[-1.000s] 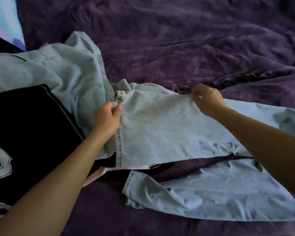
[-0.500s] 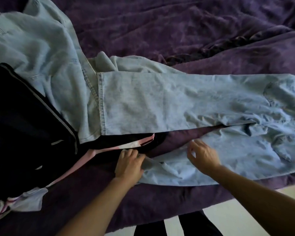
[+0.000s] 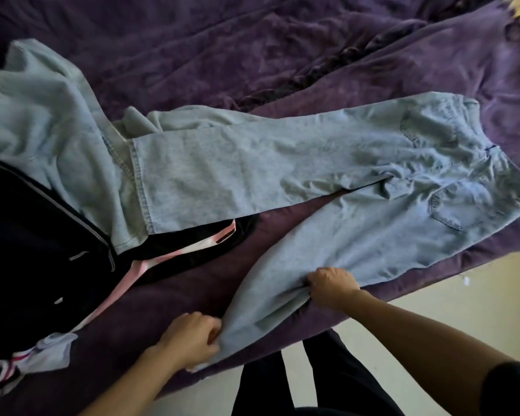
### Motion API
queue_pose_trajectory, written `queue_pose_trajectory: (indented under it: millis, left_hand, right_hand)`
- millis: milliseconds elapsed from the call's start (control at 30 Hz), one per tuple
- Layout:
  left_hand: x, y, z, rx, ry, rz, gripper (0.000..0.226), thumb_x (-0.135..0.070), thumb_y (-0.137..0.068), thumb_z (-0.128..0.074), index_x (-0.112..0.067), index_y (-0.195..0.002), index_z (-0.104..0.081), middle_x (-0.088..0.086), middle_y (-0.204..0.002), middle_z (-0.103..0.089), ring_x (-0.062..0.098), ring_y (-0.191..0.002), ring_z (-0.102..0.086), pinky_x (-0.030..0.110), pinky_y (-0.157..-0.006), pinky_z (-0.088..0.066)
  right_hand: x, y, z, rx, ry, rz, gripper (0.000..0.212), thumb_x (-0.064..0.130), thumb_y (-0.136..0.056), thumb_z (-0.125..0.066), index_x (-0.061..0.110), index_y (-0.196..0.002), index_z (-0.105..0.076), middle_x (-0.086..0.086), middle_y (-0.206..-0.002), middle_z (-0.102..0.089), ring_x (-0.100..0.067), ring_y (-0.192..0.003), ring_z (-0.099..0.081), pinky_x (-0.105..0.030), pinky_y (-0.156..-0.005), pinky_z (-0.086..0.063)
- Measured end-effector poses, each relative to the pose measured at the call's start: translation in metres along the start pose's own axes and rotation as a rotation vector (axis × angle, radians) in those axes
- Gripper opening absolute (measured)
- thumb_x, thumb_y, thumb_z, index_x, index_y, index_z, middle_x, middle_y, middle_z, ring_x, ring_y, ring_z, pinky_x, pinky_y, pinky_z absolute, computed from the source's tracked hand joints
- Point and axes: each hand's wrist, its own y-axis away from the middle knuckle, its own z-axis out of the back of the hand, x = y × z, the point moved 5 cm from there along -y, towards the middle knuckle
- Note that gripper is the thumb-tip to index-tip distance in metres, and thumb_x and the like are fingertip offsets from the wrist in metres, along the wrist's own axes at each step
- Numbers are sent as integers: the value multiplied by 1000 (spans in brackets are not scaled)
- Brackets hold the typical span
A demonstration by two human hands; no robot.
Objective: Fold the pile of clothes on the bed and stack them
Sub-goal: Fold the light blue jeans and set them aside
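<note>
Both hands have come off flat rest on the near leg of the jeans (image 3: 282, 166) and now clamp it: the left hand (image 3: 189, 337) pinches the hem end with curled fingers, and the right hand (image 3: 330, 285) bunches a fold of denim further up the same leg. Since half a second ago that leg has been dragged away from the dark garment with the pink stripe (image 3: 192, 250) and towards the near edge of the bed (image 3: 282, 55), so its hem now lies right at that edge. The far leg is unchanged, spread flat across the middle of the bed, its hem overlapping a second pale denim garment (image 3: 42, 121) by the left edge. A second ago the hands held that far leg's hem instead. The waist and back pockets sit towards the right edge. My reading is that the person is straightening the near leg so it can be laid over the far one; nothing is folded or stacked yet.
</note>
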Motion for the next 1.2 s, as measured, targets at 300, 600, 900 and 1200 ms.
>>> queue_pose_trajectory:
  millis: [300,600,900,1200]
  left_hand:
    - [30,-37,-22,-327,627,667,38,-35,-93,-56,-10,-123,-54,13,-124,-60,32,-115,-56,37,-90,-46]
    - [7,-23,-26,-427,708,714,16,-5,-83,-59,-6,-95,-68,11,-95,-69,29,-87,-65,38,-77,-54]
    - [45,23,36,-1043,561,783,39,-1,-80,-62,-6,-118,-56,19,-125,-50,36,-118,-45,46,-96,-39]
    - [-107,-62,34,-522,134,313,20,-20,-92,-49,-21,-110,-57,-1,-113,-58,22,-108,-53,34,-89,-39]
  right_hand:
    - [-13,-22,44,-255,-99,38,32,24,-89,-52,25,-119,-61,-2,-123,-59,-24,-116,-54,-33,-87,-46]
    - [45,-59,55,-198,105,164,26,25,-87,-58,18,-112,-60,-8,-115,-62,-31,-108,-58,-34,-79,-46]
    - [65,-46,112,-468,-156,236,55,12,-88,-55,21,-141,-39,-5,-139,-40,-27,-128,-36,-38,-78,-46]
    - [-87,-2,77,-255,-43,-5,43,20,-89,-53,19,-132,-50,-6,-134,-48,-25,-125,-43,-38,-94,-44]
